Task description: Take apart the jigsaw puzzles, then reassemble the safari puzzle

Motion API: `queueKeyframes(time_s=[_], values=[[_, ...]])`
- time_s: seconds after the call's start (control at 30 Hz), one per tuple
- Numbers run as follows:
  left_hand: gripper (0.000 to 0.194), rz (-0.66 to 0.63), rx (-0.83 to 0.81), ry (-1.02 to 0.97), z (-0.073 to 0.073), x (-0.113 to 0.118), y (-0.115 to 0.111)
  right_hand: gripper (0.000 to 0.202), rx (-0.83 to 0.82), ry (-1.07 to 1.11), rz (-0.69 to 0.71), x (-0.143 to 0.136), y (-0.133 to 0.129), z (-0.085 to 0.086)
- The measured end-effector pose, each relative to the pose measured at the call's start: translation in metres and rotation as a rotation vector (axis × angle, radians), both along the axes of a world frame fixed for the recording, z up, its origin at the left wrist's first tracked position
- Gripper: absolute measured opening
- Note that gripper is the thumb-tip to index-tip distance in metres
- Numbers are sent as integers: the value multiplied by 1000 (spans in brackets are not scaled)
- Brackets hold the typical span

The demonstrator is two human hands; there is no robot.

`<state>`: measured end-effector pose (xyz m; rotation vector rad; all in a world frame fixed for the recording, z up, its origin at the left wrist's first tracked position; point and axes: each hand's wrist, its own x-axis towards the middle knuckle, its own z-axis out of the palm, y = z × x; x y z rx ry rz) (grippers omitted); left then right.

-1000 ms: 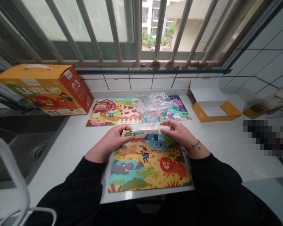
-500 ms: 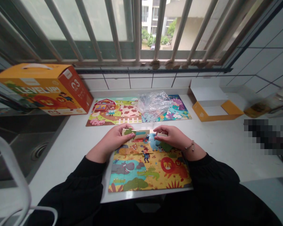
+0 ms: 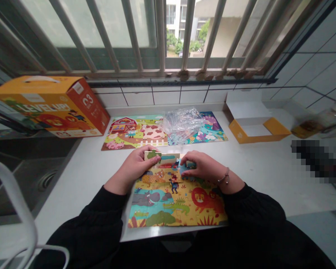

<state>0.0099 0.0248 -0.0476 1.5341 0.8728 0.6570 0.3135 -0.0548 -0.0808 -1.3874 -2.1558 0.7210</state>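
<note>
A jigsaw puzzle [image 3: 182, 220] with a lion, a hippo and crocodiles lies at the counter's near edge. Its upper strip of joined puzzle pieces [image 3: 168, 160] is tilted up off the surface. My left hand [image 3: 136, 168] grips that strip at its left end, thumb in front and fingers behind. Over the upper right part, by the blue elephant, is my right hand [image 3: 204, 168], thumb and index finger curved with a gap between them. It hides part of the puzzle's top right; whether its fingertips touch the pieces is hard to see.
Behind the puzzle lie a farm picture board [image 3: 120, 144] and a dark blue picture board [image 3: 212, 136] under clear plastic wrapping [image 3: 183, 123]. An orange box [image 3: 53, 108] stands left, beside the sink [image 3: 14, 175]. An open orange-and-white box [image 3: 257, 138] sits right.
My right hand has shifted slightly left and down over the elephant, its thumb lower. The left hand keeps its grip on the strip.
</note>
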Motion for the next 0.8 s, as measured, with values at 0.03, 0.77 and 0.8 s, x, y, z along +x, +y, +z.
queueKeyframes(time_s=[0.03, 0.77, 0.8], values=[[43, 9, 7, 1, 0, 0, -1, 30, -4, 7, -2, -1, -1, 1], [63, 79, 190, 197, -21, -9, 24, 26, 22, 169, -313, 6, 0, 5], [65, 91, 196, 217, -22, -9, 25, 26, 35, 165, -328, 6, 0, 7]])
